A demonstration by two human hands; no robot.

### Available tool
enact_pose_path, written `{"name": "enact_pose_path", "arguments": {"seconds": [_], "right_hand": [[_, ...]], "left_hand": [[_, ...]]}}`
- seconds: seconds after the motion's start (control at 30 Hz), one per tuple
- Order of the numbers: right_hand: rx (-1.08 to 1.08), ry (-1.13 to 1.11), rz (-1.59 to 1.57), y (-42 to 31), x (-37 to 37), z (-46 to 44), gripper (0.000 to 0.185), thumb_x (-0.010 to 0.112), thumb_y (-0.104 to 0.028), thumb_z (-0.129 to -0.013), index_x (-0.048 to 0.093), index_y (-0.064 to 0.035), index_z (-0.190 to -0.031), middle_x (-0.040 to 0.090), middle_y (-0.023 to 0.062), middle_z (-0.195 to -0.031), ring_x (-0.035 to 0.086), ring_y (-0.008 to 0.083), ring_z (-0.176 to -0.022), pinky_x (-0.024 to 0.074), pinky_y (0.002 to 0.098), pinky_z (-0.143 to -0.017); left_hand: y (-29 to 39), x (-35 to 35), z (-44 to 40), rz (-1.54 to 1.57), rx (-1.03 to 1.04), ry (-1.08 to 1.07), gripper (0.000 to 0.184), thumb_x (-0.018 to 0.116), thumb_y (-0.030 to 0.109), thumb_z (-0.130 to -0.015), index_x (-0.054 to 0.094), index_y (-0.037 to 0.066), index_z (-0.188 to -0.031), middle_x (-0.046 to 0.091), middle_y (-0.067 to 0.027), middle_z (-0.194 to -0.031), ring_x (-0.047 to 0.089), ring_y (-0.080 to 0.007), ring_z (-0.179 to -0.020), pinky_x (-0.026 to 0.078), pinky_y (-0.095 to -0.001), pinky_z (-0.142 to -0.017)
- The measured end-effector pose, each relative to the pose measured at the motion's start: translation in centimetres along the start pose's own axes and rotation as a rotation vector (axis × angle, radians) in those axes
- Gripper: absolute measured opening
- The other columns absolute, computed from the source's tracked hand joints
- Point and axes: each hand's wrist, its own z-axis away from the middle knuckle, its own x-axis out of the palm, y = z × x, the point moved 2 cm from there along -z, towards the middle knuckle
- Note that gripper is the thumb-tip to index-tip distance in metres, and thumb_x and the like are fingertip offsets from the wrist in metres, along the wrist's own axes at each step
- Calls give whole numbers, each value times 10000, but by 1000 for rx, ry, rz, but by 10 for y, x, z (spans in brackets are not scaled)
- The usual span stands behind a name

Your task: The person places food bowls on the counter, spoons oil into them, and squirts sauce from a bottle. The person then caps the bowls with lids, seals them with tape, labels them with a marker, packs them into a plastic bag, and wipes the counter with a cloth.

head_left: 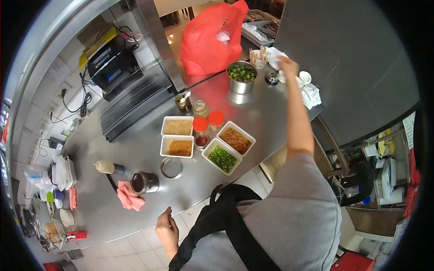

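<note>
My right arm stretches to the far right corner of the counter. There my right hand [288, 67] is closed, with its fingertips at a crumpled white thing [273, 58] I cannot make out clearly. Just below it are a silver call bell [271, 79] and small white cups [305, 77]. Printed slips [311, 95] lie to the right of the bell. My left hand [167, 229] hangs off the counter's front edge, fingers loosely curled and a little apart, with nothing seen in it. Nearest to it are a pink cloth [129, 196] and a dark-filled jar [143, 182].
White tubs of chopped greens [222, 159] and brown crumbs [235, 138] stand mid-counter beside red-lidded jars [216, 119]. Behind are a steel pot of green fruit [241, 73] and a red plastic bag [208, 40]. A squeeze bottle [105, 167] lies on the left.
</note>
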Motion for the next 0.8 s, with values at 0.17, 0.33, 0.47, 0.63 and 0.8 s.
{"name": "enact_pose_path", "arguments": {"seconds": [0.17, 0.33, 0.47, 0.63, 0.8], "right_hand": [[-41, 473, 588, 143, -139, -77, 493, 800, -382, -679, 718, -120, -1088, 718, 123, -1018, 694, 314, -919, 536, 405, -831], [301, 401, 803, 238, -174, -92, 541, 812, -427, -687, 724, 13, -990, 715, 204, -898, 700, 354, -804, 551, 423, -745], [190, 334, 700, 291, -179, -99, 550, 721, -562, -743, 738, -25, -864, 716, 175, -832, 698, 366, -757, 549, 483, -685], [452, -65, 918, 341, -185, -111, 728, 733, -595, -684, 660, -12, -1115, 683, 218, -1014, 676, 351, -850, 536, 462, -765], [50, 524, 1021, 130, -105, 1, 784, 658, -624, -785, 549, -47, -1304, 612, 180, -1181, 579, 375, -1083, 484, 497, -860]], "left_hand": [[2, 26, -15, 2, 7, -202, 258, 585, -27, -811, 670, 65, -1037, 682, -118, -876, 655, -299, -808, 532, -397, -687], [-1, 51, 1, -55, 71, -532, 298, 567, 39, -816, 627, 82, -1105, 660, -119, -879, 644, -302, -825, 534, -415, -691], [-3, 61, 4, -51, 67, -576, 276, 542, 104, -871, 628, 107, -1133, 670, -121, -930, 651, -306, -850, 539, -420, -707], [0, 55, -7, -142, 27, -660, 294, 537, 100, -860, 628, 117, -1139, 672, -119, -917, 656, -288, -834, 535, -415, -717], [-33, 45, 25, -74, -37, -554, 297, 544, 116, -858, 610, 91, -1147, 670, -99, -963, 652, -292, -890, 534, -415, -750]]}}
